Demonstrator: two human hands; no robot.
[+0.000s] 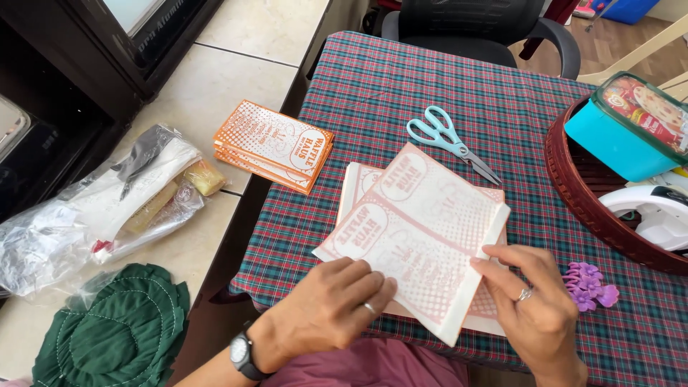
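Note:
My left hand point(331, 307) lies flat on the lower left corner of a white paper sheet point(416, 236) printed with pale orange dots. My right hand point(527, 301) pinches the sheet's folded right edge between thumb and fingers. The sheet rests on a small pile of similar sheets point(358, 183) on the plaid tablecloth point(401, 93). A stack of finished orange paper pieces point(276, 143) sits at the table's left edge. Light blue scissors point(448, 140) lie closed just beyond the sheets.
A dark red basket point(573, 186) at the right holds a teal lidded box point(631, 125) and a white object. A purple hair clip point(588, 285) lies by my right hand. On the left counter are plastic bags point(100, 208) and a green cloth point(118, 333). An office chair point(473, 29) stands behind.

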